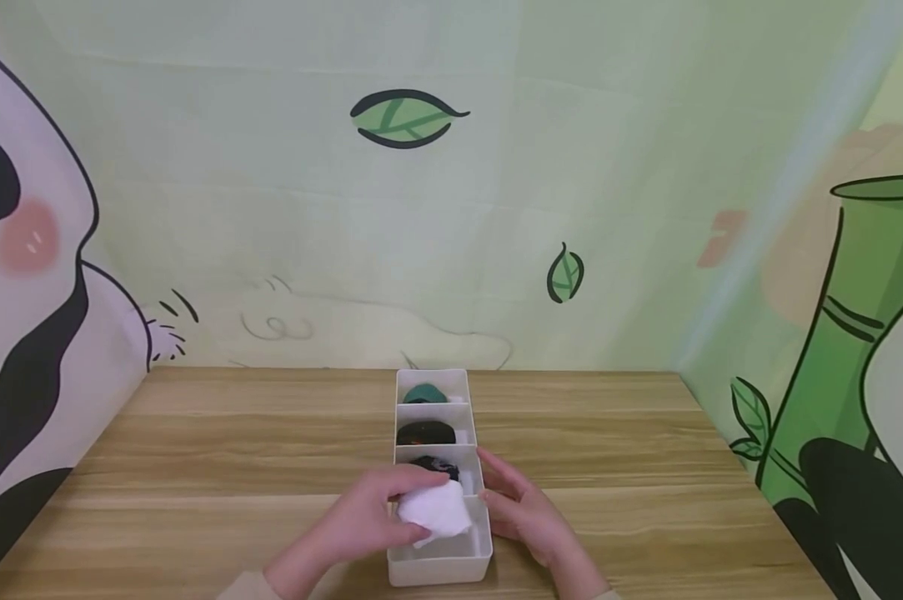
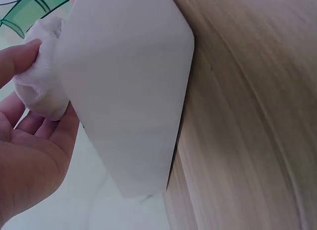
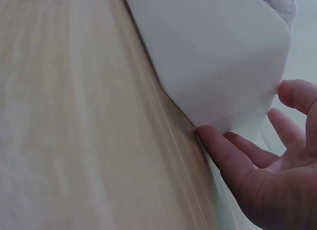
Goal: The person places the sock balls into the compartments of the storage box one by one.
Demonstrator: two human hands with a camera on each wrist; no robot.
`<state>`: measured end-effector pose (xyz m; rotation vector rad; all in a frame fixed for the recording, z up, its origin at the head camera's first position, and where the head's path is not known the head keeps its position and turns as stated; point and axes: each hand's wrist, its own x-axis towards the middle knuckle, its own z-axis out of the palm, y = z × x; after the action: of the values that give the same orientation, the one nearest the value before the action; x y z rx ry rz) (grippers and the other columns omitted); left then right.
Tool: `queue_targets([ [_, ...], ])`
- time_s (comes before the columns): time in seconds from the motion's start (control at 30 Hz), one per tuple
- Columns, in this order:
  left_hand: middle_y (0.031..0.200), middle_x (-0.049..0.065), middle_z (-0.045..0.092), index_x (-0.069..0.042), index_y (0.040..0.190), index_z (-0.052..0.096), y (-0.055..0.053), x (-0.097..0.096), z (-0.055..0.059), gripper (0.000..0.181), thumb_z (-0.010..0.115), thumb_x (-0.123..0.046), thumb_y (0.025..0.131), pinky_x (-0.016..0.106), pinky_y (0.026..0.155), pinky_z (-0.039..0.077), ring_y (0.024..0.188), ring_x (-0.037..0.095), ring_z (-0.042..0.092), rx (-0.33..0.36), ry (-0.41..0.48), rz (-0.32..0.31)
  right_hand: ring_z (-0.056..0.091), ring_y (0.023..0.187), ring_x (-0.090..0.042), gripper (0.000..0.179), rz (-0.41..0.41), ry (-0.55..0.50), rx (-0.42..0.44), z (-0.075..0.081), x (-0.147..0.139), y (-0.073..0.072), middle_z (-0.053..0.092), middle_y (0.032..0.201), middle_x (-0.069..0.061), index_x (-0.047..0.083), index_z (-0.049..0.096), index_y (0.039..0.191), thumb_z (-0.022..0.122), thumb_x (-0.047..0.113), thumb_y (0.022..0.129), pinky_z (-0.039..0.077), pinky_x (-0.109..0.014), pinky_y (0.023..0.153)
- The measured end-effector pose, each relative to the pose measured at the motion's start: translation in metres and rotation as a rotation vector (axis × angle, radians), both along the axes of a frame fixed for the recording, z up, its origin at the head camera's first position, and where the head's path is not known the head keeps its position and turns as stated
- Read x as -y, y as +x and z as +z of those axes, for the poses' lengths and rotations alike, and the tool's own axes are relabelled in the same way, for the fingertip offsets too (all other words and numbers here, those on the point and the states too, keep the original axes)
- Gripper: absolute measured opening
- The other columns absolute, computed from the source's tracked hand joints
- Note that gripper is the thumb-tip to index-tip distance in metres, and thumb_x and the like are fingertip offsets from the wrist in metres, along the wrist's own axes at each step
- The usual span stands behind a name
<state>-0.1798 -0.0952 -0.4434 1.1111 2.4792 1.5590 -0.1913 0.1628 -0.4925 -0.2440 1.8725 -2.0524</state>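
Observation:
A long white divided box (image 1: 439, 572) stands on the table, its compartments in a row running away from me. Over the nearest compartment, my left hand (image 1: 357, 515) pinches a folded white cloth bundle (image 1: 438, 507) between thumb and fingers. The left wrist view shows the soft, rounded bundle (image 2: 44, 71) beside the box's upper edge. At the box's right side is my right hand (image 1: 524, 510), its extended fingertips (image 3: 205, 133) resting against the outer wall. A black bundle (image 1: 439, 467) lies in the second compartment, partly hidden by the left hand.
Farther back in the box sit a dark rounded item (image 1: 426, 432) and a green one (image 1: 424, 393), each in its own compartment. The wood-grain table (image 1: 609, 433) extends to both sides. Behind it hangs a pale green printed backdrop (image 1: 271, 167).

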Motion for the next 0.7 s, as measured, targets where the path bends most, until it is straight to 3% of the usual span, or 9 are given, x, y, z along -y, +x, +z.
queue_targets([
  [0.17,0.116,0.002,0.070,-0.010,0.123,0.070,0.0021,-0.0034,-0.0007,0.050,0.083,-0.006,0.075,0.027,0.080,0.050,0.096,0.011,0.059,0.012,-0.061,0.013,0.056,0.118,-0.029,0.064,0.000,-0.004,-0.001,-0.0003,0.0001,-0.0003,0.031,0.152,-0.031,0.014,0.029,0.156,0.059,0.015,0.100,0.050,-0.048,0.094],
  [0.37,0.115,0.001,0.070,-0.009,0.123,0.070,0.0016,-0.0070,-0.0046,0.051,0.083,-0.005,0.074,0.027,0.081,0.050,0.097,0.011,0.060,0.001,-0.072,0.005,0.056,0.118,-0.029,0.064,0.005,-0.009,0.000,-0.0004,0.0003,-0.0002,0.030,0.153,-0.031,0.013,0.029,0.156,0.058,0.014,0.100,0.050,-0.048,0.095],
  [0.7,0.113,0.001,0.071,-0.006,0.120,0.070,-0.0007,-0.0091,-0.0090,0.052,0.084,-0.002,0.071,0.028,0.084,0.052,0.100,0.011,0.062,-0.130,-0.098,-0.016,0.056,0.118,-0.030,0.063,-0.002,-0.005,0.004,-0.0004,0.0001,-0.0005,0.031,0.152,-0.031,0.014,0.029,0.156,0.057,0.014,0.100,0.050,-0.048,0.094],
])
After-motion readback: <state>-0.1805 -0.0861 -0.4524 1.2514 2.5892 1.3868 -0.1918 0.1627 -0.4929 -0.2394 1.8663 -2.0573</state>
